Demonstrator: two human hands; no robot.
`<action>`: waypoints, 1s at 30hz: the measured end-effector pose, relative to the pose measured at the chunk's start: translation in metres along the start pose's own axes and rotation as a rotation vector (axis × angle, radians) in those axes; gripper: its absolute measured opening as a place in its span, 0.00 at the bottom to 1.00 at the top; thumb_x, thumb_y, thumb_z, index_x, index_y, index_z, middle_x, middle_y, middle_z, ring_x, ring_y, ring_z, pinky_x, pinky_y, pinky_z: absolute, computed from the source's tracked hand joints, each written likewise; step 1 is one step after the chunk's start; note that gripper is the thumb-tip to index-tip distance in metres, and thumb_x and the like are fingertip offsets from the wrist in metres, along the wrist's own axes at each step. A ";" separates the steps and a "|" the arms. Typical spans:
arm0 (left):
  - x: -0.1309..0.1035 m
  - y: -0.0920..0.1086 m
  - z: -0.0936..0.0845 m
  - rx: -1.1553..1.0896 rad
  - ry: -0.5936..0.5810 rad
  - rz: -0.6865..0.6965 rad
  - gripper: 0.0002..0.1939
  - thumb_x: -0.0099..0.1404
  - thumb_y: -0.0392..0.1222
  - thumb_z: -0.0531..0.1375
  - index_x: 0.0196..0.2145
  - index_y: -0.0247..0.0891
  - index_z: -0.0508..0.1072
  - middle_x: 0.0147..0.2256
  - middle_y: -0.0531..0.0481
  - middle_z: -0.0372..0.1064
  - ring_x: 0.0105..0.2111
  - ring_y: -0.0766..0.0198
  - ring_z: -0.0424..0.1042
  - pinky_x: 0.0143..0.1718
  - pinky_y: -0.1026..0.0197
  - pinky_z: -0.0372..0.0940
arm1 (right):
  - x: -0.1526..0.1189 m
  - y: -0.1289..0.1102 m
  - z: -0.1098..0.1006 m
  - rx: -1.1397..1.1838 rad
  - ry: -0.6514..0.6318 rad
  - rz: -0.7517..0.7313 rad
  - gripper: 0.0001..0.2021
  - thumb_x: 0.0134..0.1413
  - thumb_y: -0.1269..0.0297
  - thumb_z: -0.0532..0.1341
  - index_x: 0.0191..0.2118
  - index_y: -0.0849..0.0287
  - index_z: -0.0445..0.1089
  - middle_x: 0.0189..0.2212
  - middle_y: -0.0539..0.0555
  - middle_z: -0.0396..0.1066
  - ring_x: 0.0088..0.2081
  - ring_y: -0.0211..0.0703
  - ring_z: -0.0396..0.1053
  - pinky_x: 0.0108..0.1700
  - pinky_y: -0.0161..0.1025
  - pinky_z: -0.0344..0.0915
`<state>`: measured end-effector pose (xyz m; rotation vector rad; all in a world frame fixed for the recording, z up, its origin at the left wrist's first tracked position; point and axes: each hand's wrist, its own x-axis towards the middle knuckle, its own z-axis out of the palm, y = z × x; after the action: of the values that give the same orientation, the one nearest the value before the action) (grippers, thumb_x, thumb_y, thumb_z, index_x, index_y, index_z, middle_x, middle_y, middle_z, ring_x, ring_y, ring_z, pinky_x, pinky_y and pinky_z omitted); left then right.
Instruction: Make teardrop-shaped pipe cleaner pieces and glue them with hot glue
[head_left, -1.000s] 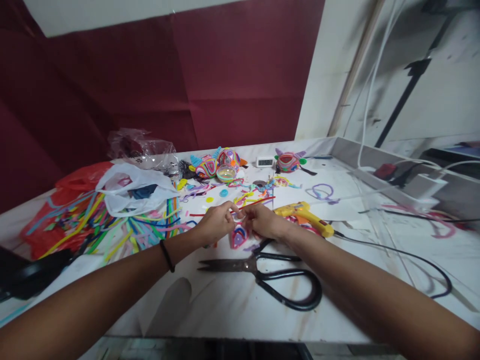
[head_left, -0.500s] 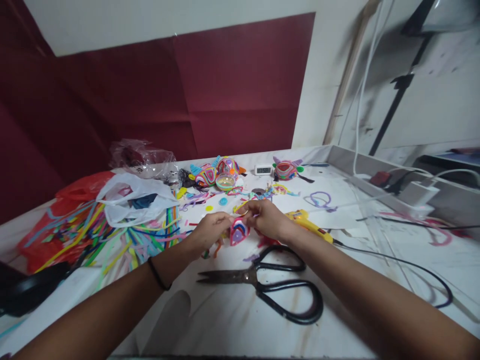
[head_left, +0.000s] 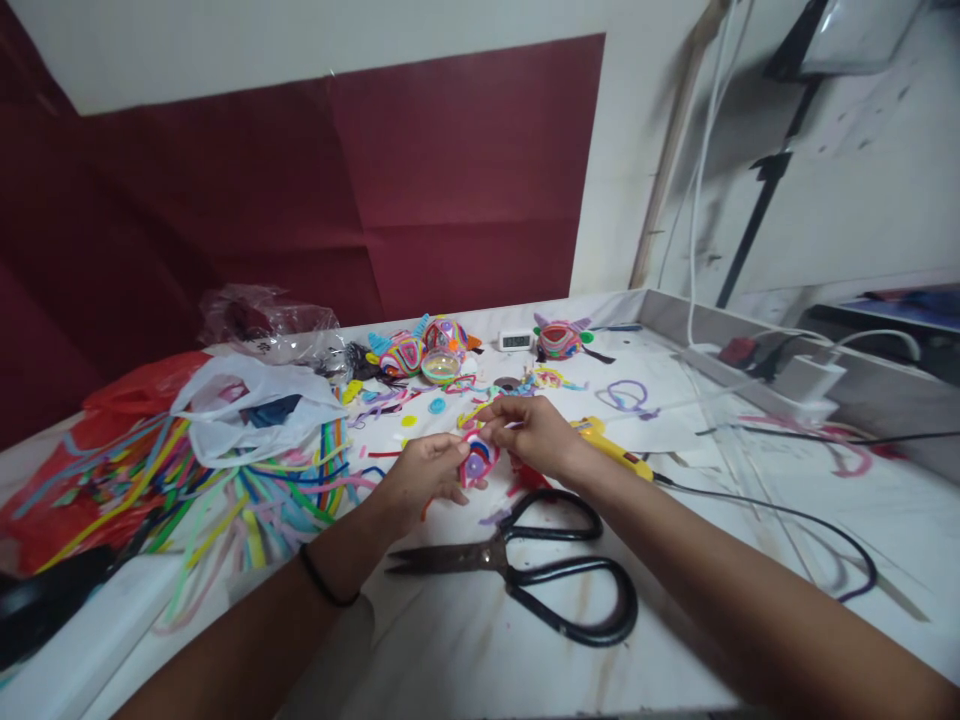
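Observation:
Between my hands is a small craft piece [head_left: 478,463] of pink, white, blue and purple fuzzy stems, coiled like a shell or half ball. My left hand [head_left: 427,478] grips its left side, thumb on top and fingers beneath. My right hand [head_left: 531,432] pinches its upper right edge with thumb and forefinger. Just below lies a pair of large scissors [head_left: 487,556] with black handles, blades pointing left. Behind my right wrist rests a yellow hot glue gun [head_left: 619,450], partly covered by that arm. Red scraps lie under my right hand.
Left are a red plastic bag [head_left: 45,500], a white bag [head_left: 255,400] and many coloured pipe cleaners [head_left: 247,510]. Finished stem-covered balls [head_left: 401,352], a horned one [head_left: 562,340] and a small digital clock [head_left: 516,341] stand behind. A power strip [head_left: 795,400] with cables is on the right.
The camera view has shifted slightly to the right. My left hand has turned and wrapped further round the craft piece's left side, while the right keeps its pinch.

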<state>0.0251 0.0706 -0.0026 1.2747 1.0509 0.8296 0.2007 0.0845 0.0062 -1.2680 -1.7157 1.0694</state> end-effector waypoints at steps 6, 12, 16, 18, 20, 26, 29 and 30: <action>0.000 -0.003 0.001 -0.131 0.109 0.057 0.15 0.53 0.48 0.65 0.32 0.34 0.70 0.27 0.53 0.69 0.23 0.71 0.68 0.21 0.69 0.64 | -0.017 -0.004 0.005 0.151 -0.065 0.128 0.08 0.63 0.64 0.57 0.35 0.65 0.67 0.23 0.44 0.63 0.18 0.26 0.58 0.18 0.26 0.57; 0.001 -0.011 0.004 -0.251 0.178 0.117 0.15 0.52 0.50 0.66 0.29 0.35 0.70 0.25 0.56 0.66 0.23 0.74 0.64 0.20 0.72 0.56 | -0.023 -0.001 0.018 0.238 -0.113 0.193 0.06 0.62 0.68 0.59 0.34 0.65 0.66 0.23 0.43 0.62 0.18 0.26 0.57 0.18 0.25 0.56; 0.002 -0.017 0.005 -0.294 0.168 0.130 0.16 0.52 0.49 0.67 0.29 0.35 0.70 0.26 0.54 0.68 0.25 0.72 0.66 0.23 0.71 0.59 | -0.021 0.004 0.023 0.256 -0.130 0.187 0.08 0.61 0.68 0.59 0.32 0.65 0.66 0.22 0.43 0.62 0.17 0.26 0.57 0.18 0.25 0.55; 0.003 -0.019 0.005 -0.304 0.160 0.138 0.15 0.52 0.49 0.66 0.29 0.34 0.70 0.26 0.53 0.68 0.25 0.71 0.67 0.24 0.70 0.61 | -0.020 0.007 0.024 0.263 -0.140 0.179 0.09 0.61 0.67 0.60 0.30 0.65 0.66 0.22 0.43 0.63 0.17 0.26 0.57 0.18 0.25 0.56; 0.003 -0.021 0.006 -0.308 0.146 0.150 0.15 0.54 0.49 0.66 0.29 0.34 0.71 0.25 0.53 0.68 0.25 0.71 0.67 0.26 0.69 0.62 | -0.019 0.008 0.025 0.269 -0.142 0.175 0.09 0.61 0.68 0.60 0.29 0.65 0.66 0.22 0.44 0.64 0.17 0.25 0.57 0.19 0.25 0.57; 0.003 -0.023 0.006 -0.298 0.086 0.167 0.14 0.57 0.49 0.64 0.29 0.33 0.72 0.27 0.50 0.70 0.28 0.68 0.69 0.30 0.66 0.66 | -0.019 0.008 0.025 0.302 -0.120 0.174 0.08 0.60 0.71 0.59 0.29 0.65 0.65 0.22 0.44 0.64 0.17 0.26 0.57 0.18 0.25 0.56; 0.000 -0.022 0.003 -0.291 0.053 0.158 0.13 0.58 0.48 0.63 0.29 0.33 0.73 0.28 0.50 0.70 0.29 0.68 0.70 0.32 0.66 0.67 | -0.020 0.008 0.023 0.323 -0.114 0.155 0.09 0.60 0.71 0.60 0.28 0.65 0.65 0.20 0.42 0.62 0.17 0.26 0.56 0.19 0.25 0.56; -0.001 -0.022 0.002 -0.286 0.034 0.151 0.12 0.58 0.47 0.64 0.29 0.33 0.73 0.29 0.50 0.70 0.30 0.68 0.70 0.33 0.66 0.68 | -0.020 0.008 0.023 0.330 -0.112 0.147 0.10 0.59 0.70 0.60 0.27 0.65 0.65 0.19 0.42 0.62 0.17 0.26 0.56 0.19 0.25 0.55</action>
<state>0.0249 0.0664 -0.0240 1.1077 0.8345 1.0795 0.1875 0.0621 -0.0112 -1.1519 -1.4645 1.4664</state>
